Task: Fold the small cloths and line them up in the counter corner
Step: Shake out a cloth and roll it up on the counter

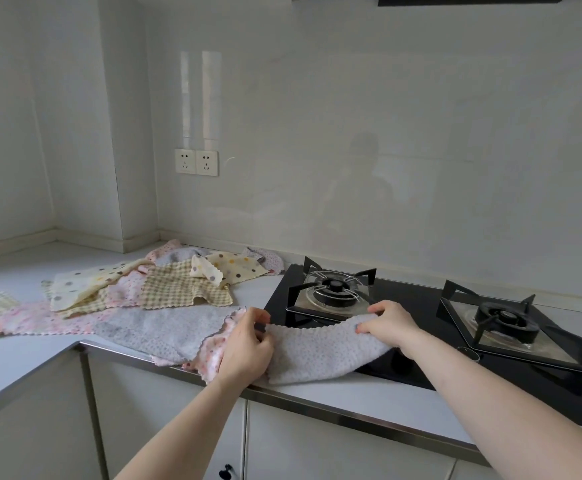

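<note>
First fold beginning: left hand (248,341) and right hand (388,323) each pinch a far corner of the grey cloth (320,351) at the counter (369,393) front edge, partly over the hob (421,306); next, far edge should meet near edge.

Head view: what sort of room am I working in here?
Most likely a home kitchen. A black two-burner gas hob is set into a pale L-shaped counter with cabinet doors below, and twin wall sockets sit on the glossy backsplash. Both hands hold a grey cloth at the hob's edge.
</note>
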{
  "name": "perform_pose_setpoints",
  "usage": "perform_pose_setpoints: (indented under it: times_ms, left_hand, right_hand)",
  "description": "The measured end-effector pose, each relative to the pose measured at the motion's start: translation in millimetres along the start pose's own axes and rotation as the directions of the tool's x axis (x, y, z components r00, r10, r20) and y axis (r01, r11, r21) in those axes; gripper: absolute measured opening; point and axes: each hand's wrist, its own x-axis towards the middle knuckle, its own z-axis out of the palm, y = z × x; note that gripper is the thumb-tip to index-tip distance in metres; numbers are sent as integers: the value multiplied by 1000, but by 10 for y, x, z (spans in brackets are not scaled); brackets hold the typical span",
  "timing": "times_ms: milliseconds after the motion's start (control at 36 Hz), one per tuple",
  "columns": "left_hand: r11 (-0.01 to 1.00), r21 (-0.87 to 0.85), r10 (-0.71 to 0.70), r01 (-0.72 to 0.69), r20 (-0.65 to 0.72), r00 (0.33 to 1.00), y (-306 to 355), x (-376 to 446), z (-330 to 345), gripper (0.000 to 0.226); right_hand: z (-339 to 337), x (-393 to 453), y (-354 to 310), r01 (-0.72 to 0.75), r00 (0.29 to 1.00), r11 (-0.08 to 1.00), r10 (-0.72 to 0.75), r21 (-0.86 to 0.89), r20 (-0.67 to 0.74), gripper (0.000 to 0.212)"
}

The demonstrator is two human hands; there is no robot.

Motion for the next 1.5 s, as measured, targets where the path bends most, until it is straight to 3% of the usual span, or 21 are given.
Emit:
perform_pose_setpoints:
  times_ms: [417, 694, 806, 917, 1028, 1139, 1250, 1333, 1500]
  left_hand:
    - [989, -114, -94, 93, -7, 996, -57, 74, -45, 29]
    - [988, -128, -89, 87, -4, 996, -51, 102, -65, 31]
    - [985, -150, -84, 80, -20, 996, -68, 128, -65, 18]
    - [974, -205, -99, 92, -24, 995, -51, 130, -63, 10]
    - [968, -232, -94, 92, 2, 996, -8, 81, -85, 27]
    - [965, -246, -86, 95, 46, 995, -26, 62, -90, 37]
    - [962, -257, -76, 93, 74, 994, -49, 84, -92, 46]
    - [952, -289, -79, 102, 93, 993, -75, 102, -100, 52]
    - [931, -338, -83, 136, 167, 982, -107, 132, -148, 62]
  right_hand:
    - [466, -152, -466, 118, 980, 973, -147, 201, 136, 55]
    - [967, -365, -554, 254, 929, 961, -274, 110, 248, 64]
    - [1022, -460, -568, 289, 902, 946, -319, 145, 289, 55]
    - [992, -434, -507, 293, 915, 925, -345, 242, 211, 43]
    - [909, -337, -357, 348, 934, 918, -356, 191, 10, 31]
    - [850, -222, -178, 256, 967, 961, -254, 105, -33, 42]
    - [827, -129, -89, 103, 991, 983, -114, 152, 67, 63]
    - [821, -54, -107, 60, 984, 977, -93, 205, 152, 69]
    - [779, -38, -181, 80, 955, 966, -144, 244, 258, 49]
